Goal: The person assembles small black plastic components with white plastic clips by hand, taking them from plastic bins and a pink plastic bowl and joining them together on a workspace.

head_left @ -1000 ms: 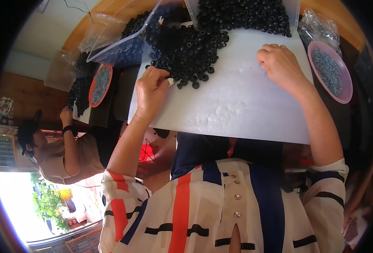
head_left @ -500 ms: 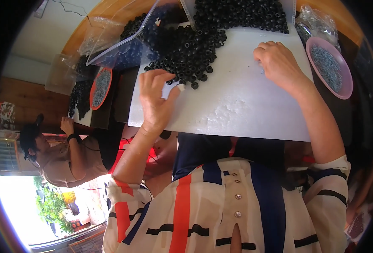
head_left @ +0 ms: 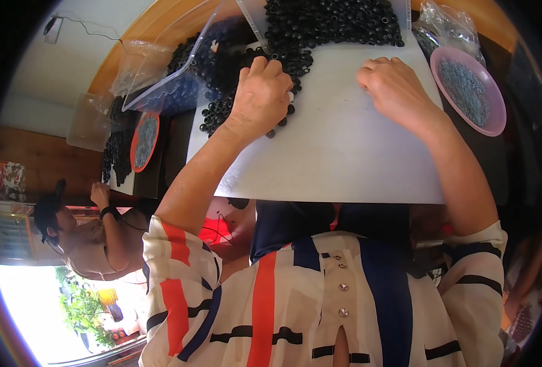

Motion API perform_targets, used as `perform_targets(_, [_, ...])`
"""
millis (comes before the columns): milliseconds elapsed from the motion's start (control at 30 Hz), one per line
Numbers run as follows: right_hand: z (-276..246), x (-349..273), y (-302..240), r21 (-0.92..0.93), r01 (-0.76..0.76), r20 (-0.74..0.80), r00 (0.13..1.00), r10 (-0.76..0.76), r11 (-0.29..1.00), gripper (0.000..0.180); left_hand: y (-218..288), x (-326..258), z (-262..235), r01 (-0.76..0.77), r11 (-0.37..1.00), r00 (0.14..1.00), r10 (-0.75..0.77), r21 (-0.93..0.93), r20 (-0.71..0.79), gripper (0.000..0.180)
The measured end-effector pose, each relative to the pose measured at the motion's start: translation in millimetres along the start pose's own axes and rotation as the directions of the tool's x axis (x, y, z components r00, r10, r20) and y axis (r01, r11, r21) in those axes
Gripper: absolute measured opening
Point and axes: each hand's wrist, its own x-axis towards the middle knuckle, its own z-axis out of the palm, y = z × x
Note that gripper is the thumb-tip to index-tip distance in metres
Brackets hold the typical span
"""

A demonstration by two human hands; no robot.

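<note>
My left hand [head_left: 261, 96] is over the pile of small round black pieces with holes [head_left: 219, 113], its fingers curled in and a white patch at the thumb tip. Whatever those fingers hold is hidden beneath the hand. Above the right part of the white board [head_left: 332, 153] is my right hand [head_left: 396, 92], fingers bent and pressed together. I cannot make out anything between them. The black pieces spread over the board's far left from a clear plastic bin [head_left: 188, 67] lying on its side.
Another clear container [head_left: 408, 18] holds more black pieces at the back. A pink bowl [head_left: 500, 113] of small grey-blue pieces stands right of the board, beside a plastic bag [head_left: 451, 30]. At far left a person [head_left: 93, 238] works near an orange-red bowl [head_left: 154, 131].
My left hand has moved up and right over the black pieces, its spread fingers now curled in. My right hand stays bent over the board, nearly in the same place. The view has shifted slightly.
</note>
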Motion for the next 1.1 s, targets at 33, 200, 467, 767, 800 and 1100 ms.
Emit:
perform_targets(33, [1.6, 0.0, 1.2, 0.000, 0.012, 0.001, 1.000, -0.012, 1.000, 0.012, 0.5, 2.1, 0.3, -0.015, 1.000, 1.000, 0.015, 0.025, 0.011, 0.011])
perform_targets(200, [0.8, 0.2, -3.0, 0.024, 0.015, 0.039, 0.999, -0.016, 1.000, 0.011, -1.4, 12.2, 5.1, -0.074, 0.985, 0.995, 0.063, 0.159, 0.072, 0.008])
perform_targets(467, [0.1, 1.3, 6.9, 0.289, -0.067, -0.070, 0.993, 0.091, 0.955, 0.009, 37.7, 12.7, 2.5, -0.070, 0.993, 0.996, 0.065, -0.094, -0.053, 0.007])
perform_targets(767, [-11.5, 1.7, 3.4, 0.390, -0.178, -0.015, 0.980, 0.200, 0.903, 0.005, 32.9, -6.0, 1.7, 0.109, 0.934, 0.964, -0.182, -0.339, -0.193, 0.013])
perform_targets(800, [-10.1, 2.5, 2.9, 0.394, -0.173, -0.015, 0.981, 0.195, 0.903, 0.005, 30.3, -10.0, -2.4, 0.150, 0.940, 0.968, -0.202, -0.306, -0.148, 0.014])
perform_targets(1100, [-3.4, 0.3, 6.2, 0.403, -0.148, -0.069, 0.979, 0.191, 0.903, 0.007, 32.4, -2.5, 4.2, -0.040, 0.995, 0.993, 0.030, -0.091, -0.112, 0.019])
